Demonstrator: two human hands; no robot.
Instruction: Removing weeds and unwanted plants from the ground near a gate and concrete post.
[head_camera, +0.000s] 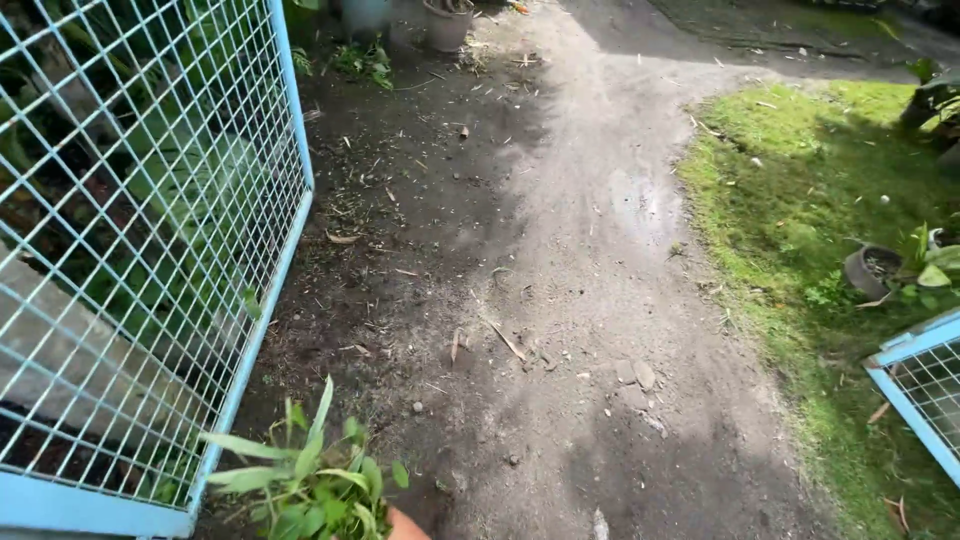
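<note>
At the near edge of the view, a bunch of pulled green weeds with long narrow leaves rises from the bottom of the frame, and just to its right a small sliver of a hand shows beneath it. So little of that hand is visible that I cannot tell whether its fingers are closed around the stems or spread, nor which hand it is; the other hand is out of view. The bunch sits over the dark soil beside the near corner of a light blue wire mesh panel on the left, behind which leafy plants grow. Judging by the bunch, some weeding seems already done: the dirt path ahead is mostly bare, with only scattered dry leaves, twigs and a few small stones. Green growth remains at the far end near a grey pot, and a mossy grass patch on the right holds another pot and a second blue panel.
</note>
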